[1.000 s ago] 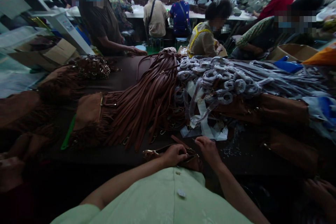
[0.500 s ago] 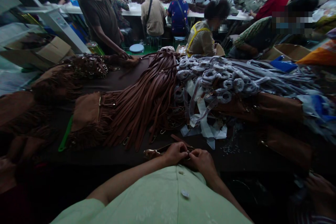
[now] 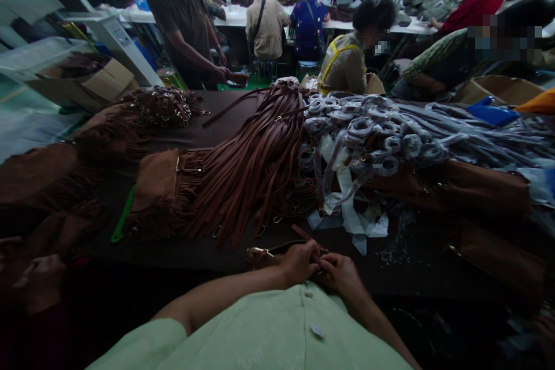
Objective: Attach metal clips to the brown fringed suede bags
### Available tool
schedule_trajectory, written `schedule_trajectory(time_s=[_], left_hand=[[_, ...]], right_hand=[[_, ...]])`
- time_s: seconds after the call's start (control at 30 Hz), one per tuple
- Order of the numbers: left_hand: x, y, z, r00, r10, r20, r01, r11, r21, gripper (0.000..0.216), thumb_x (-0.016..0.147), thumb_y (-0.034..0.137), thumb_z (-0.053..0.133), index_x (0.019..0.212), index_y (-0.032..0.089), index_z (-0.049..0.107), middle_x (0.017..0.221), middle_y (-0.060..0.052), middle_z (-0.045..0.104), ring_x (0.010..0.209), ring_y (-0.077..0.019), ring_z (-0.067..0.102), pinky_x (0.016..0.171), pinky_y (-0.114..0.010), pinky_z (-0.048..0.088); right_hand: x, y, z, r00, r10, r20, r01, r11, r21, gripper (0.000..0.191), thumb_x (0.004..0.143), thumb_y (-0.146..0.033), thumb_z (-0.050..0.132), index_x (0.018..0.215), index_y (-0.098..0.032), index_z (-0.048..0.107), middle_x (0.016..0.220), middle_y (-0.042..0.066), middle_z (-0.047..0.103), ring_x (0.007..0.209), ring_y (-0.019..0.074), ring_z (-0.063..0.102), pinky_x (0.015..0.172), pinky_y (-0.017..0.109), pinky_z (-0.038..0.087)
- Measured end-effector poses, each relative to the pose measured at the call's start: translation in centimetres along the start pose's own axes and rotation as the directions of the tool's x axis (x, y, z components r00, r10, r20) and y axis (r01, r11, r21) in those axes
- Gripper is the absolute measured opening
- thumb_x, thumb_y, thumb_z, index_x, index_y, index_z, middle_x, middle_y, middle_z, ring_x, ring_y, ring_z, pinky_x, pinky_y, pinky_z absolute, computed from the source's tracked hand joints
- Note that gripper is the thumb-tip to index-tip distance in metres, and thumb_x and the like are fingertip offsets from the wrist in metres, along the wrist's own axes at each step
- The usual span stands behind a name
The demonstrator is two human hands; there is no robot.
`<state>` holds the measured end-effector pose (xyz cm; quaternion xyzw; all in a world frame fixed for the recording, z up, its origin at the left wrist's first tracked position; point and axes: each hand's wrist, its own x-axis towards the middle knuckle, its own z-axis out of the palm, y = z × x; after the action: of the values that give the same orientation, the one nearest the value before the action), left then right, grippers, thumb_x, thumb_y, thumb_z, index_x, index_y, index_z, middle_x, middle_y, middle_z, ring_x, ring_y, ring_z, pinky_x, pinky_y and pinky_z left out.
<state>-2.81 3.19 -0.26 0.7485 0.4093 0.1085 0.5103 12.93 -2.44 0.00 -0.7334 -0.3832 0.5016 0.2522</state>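
Both hands together over brown bag (image 3: 278, 250), close against green shirt (image 3: 260, 332).
Brought right hand (image 3: 341, 272) in to meet left hand (image 3: 302, 263): seen apart a second ago, now touching or nearly so, with bent fingers, toward bag's right end, just nearer than brown strap end (image 3: 301, 232). Taken to mean fine two-handed work at one spot, probably unfinished. Find bag at near edge of dark table (image 3: 182, 139), with gold clasp (image 3: 261, 252) showing left of hands. Cannot tell grip, nor make out anything between fingertips: too dim, too small. Hidden under hands and forearm: most of bag. Cut off at left: blurred hand of another person (image 3: 43, 280).
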Motion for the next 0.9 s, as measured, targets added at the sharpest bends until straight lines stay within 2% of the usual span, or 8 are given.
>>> schedule_trajectory(time_s=[0.13, 0.2, 0.33, 0.5, 0.57, 0.67, 0.8, 0.9], left_hand=[[-0.2, 0.1, -0.2, 0.999, 0.032, 0.006, -0.033, 0.997, 0.067, 0.015, 0.074, 0.022, 0.063, 0.087, 0.020, 0.056, 0.080, 0.001, 0.063, 0.073, -0.0134, 0.057, 0.060, -0.021, 0.035], [-0.2, 0.0, -0.2, 0.999, 0.042, 0.004, -0.042, 0.997, 0.067, 0.015, 0.073, 0.020, 0.063, 0.086, 0.020, 0.056, 0.079, 0.001, 0.064, 0.073, -0.0135, 0.058, 0.060, -0.020, 0.034], [-0.3, -0.3, 0.1, 1.000, 0.022, -0.019, -0.020, 0.997, 0.078, 0.016, 0.073, 0.020, 0.064, 0.086, 0.020, 0.055, 0.078, 0.001, 0.064, 0.071, -0.0140, 0.058, 0.059, -0.021, 0.034], [-0.2, -0.2, 0.4, 0.999, 0.026, -0.043, -0.022, 0.995, 0.093, 0.012, 0.076, 0.024, 0.062, 0.084, 0.020, 0.055, 0.077, 0.001, 0.064, 0.071, -0.0144, 0.058, 0.061, -0.022, 0.036], [-0.1, 0.0, 0.4, 0.999, -0.003, -0.032, 0.005, 0.998, 0.067, 0.014, 0.074, 0.024, 0.063, 0.085, 0.020, 0.055, 0.077, 0.001, 0.064, 0.071, -0.0147, 0.058, 0.061, -0.022, 0.036], [0.1, 0.1, 0.2, 0.999, -0.046, -0.027, 0.045, 0.999, -0.031, 0.017, 0.071, 0.020, 0.065, 0.084, 0.019, 0.055, 0.078, 0.000, 0.064, 0.072, -0.0144, 0.058, 0.062, -0.022, 0.038], [0.4, 0.0, 0.2, 0.998, -0.051, -0.047, 0.040, 0.974, -0.225, 0.015, 0.065, 0.018, 0.066, 0.077, 0.016, 0.057, 0.078, -0.001, 0.064, 0.073, -0.0137, 0.058, 0.063, -0.022, 0.041], [0.9, 0.1, 0.3, 0.984, -0.172, 0.054, 0.177, 0.875, -0.450, 0.018, 0.067, 0.013, 0.058, 0.086, 0.013, 0.057, 0.075, -0.002, 0.065, 0.065, -0.0124, 0.058, 0.059, -0.022, 0.043]], right_hand=[[0.1, -0.3, 0.0, 0.993, 0.084, 0.082, -0.095, 0.985, 0.146, 0.033, 0.055, -0.046, 0.069, 0.063, -0.014, 0.067, 0.051, 0.001, 0.059, 0.044, 0.0110, 0.048, 0.044, 0.023, 0.033], [0.2, -0.2, 0.2, 0.994, 0.090, 0.060, -0.098, 0.982, 0.163, 0.030, 0.054, -0.043, 0.069, 0.061, -0.014, 0.066, 0.053, 0.001, 0.060, 0.047, 0.0115, 0.050, 0.046, 0.023, 0.035], [0.3, 0.2, 0.5, 1.000, 0.015, -0.004, -0.014, 0.993, 0.121, 0.024, 0.057, -0.038, 0.067, 0.058, -0.014, 0.066, 0.059, 0.004, 0.064, 0.056, 0.0146, 0.056, 0.053, 0.024, 0.040], [0.2, 0.2, -0.3, 0.998, -0.016, 0.063, 0.012, 0.998, 0.056, 0.027, 0.062, -0.041, 0.066, 0.065, -0.014, 0.072, 0.067, 0.007, 0.070, 0.065, 0.0194, 0.062, 0.060, 0.027, 0.044], [0.1, 0.1, -0.7, 0.998, -0.031, 0.048, 0.030, 0.999, 0.015, 0.027, 0.064, -0.040, 0.065, 0.069, -0.015, 0.073, 0.071, 0.007, 0.071, 0.069, 0.0213, 0.063, 0.063, 0.028, 0.045], [-0.2, 0.1, -0.9, 0.998, -0.064, 0.007, 0.064, 0.998, -0.006, 0.026, 0.066, -0.039, 0.064, 0.071, -0.016, 0.074, 0.074, 0.007, 0.072, 0.073, 0.0224, 0.064, 0.068, 0.029, 0.046], [-0.9, 0.3, -0.6, 0.996, -0.081, -0.025, 0.082, 0.996, 0.022, 0.028, 0.069, -0.042, 0.063, 0.074, -0.016, 0.073, 0.077, 0.007, 0.072, 0.076, 0.0227, 0.065, 0.070, 0.030, 0.047], [-1.3, 0.4, -0.4, 0.997, -0.065, -0.035, 0.065, 0.998, 0.003, 0.032, 0.069, -0.046, 0.063, 0.076, -0.016, 0.073, 0.078, 0.007, 0.072, 0.077, 0.0234, 0.065, 0.069, 0.030, 0.048]])
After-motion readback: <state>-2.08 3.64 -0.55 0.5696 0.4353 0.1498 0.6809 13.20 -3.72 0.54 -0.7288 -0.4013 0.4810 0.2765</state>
